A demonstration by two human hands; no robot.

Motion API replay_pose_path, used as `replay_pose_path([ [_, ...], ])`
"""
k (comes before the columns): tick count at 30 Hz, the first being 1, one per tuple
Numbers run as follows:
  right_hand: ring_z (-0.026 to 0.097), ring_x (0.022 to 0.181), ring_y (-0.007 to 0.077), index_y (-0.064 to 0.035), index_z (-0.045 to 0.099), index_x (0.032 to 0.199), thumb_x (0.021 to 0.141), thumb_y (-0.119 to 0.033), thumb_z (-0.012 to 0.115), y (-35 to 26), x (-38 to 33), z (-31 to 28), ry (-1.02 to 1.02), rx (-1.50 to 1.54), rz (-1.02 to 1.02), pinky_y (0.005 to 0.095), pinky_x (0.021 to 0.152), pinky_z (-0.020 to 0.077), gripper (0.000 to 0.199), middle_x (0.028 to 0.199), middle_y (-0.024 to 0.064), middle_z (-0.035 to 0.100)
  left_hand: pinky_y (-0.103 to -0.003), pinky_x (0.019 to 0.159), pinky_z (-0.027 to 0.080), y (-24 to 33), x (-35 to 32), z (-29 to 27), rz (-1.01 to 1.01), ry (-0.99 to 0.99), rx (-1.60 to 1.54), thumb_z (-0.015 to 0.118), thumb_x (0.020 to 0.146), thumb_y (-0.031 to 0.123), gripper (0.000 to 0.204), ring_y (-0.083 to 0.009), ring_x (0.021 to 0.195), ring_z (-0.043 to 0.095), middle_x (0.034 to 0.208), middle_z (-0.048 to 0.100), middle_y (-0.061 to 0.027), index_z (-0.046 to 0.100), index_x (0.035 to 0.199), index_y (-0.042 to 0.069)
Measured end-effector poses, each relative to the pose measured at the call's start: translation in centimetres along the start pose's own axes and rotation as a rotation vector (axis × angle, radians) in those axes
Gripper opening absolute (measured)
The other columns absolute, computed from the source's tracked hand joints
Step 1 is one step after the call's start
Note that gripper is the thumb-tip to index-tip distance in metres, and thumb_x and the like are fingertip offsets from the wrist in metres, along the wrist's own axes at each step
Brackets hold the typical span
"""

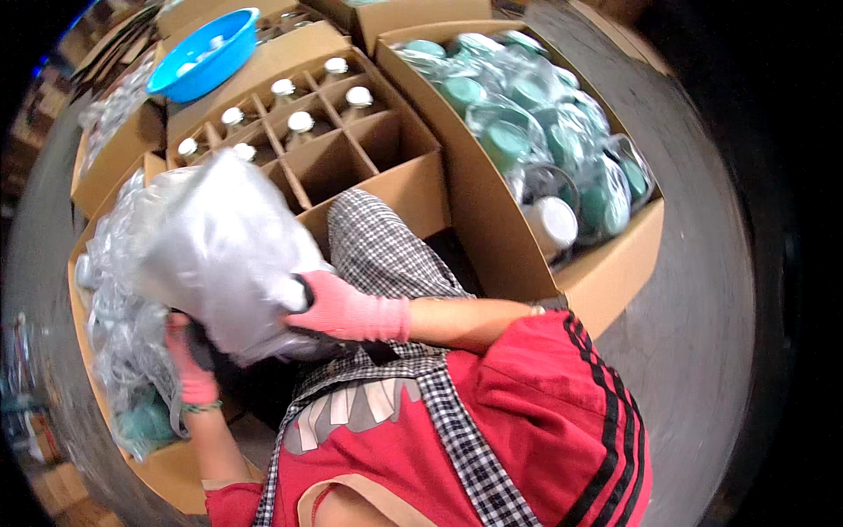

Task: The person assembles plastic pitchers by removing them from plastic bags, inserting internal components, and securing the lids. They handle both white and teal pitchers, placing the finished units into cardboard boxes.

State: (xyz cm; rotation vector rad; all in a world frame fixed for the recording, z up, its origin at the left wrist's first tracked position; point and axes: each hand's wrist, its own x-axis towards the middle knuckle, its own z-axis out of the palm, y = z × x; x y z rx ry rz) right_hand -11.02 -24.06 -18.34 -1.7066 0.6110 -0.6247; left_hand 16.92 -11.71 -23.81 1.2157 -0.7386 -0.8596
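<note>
A large, cloudy plastic bag (233, 255), blurred by motion, is raised in front of me. My right hand (338, 307), in a pink glove with a dark palm, is closed on its right edge, beside a small white part that I cannot make out. At the bag's lower left, my left hand (191, 360) wears the same kind of glove and grips the edge, its fingertips partly hidden. Beyond the bag stands a divided cardboard carton (399, 189) holding several white-capped bottles (300, 125); some near compartments hold no bottle.
To the right, an open carton (615, 277) is full of plastic-wrapped jars with green lids (505, 145). Another carton (180, 479) with wrapped items lies close on the left. A blue basin (204, 61) with small white pieces rests at the back left.
</note>
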Motion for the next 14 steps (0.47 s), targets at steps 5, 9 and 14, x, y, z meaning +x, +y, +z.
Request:
replay_pose_path([
  [5, 0.052, 0.076, 0.0108, 0.0025, 0.056, 0.091, 0.066, -0.027, 0.068, -9.1, 1.0, -6.2, -0.260, 0.235, -0.165, 0.0270, 0.071, 0.0418, 0.041, 0.077, 0.0097, 0.059, -0.035, 0.088, 0.035, 2.3, 4.4, 2.4, -0.183, -0.179, -0.704, 0.052, 0.081, 0.034, 0.051, -0.0191, 0.103, 0.045, 0.116, 0.046, -0.0085, 0.039, 0.119, 0.003],
  [9, 0.051, 0.080, 0.0108, 0.0036, 0.054, 0.092, 0.065, -0.025, 0.069, -8.4, 0.5, -9.7, 0.119, 0.065, -0.059, 0.0270, 0.074, 0.0412, 0.042, 0.081, 0.0079, 0.058, -0.036, 0.090, 0.034, 0.8, 2.6, 7.4, -0.284, -0.088, -0.422, 0.052, 0.080, 0.035, 0.055, -0.0201, 0.106, 0.043, 0.119, 0.043, -0.0090, 0.036, 0.122, 0.004],
  [14, 0.046, 0.104, 0.0158, -0.0007, 0.041, 0.116, 0.069, -0.013, 0.065, -0.2, -3.3, -8.5, 0.324, 0.227, -0.062, 0.0297, 0.091, 0.0335, 0.055, 0.109, 0.0122, 0.051, -0.034, 0.097, 0.026, 2.0, -2.3, 10.3, 0.139, -0.248, 1.318, 0.060, 0.072, 0.041, 0.081, -0.0306, 0.114, 0.037, 0.126, 0.038, -0.0109, 0.016, 0.133, 0.010],
])
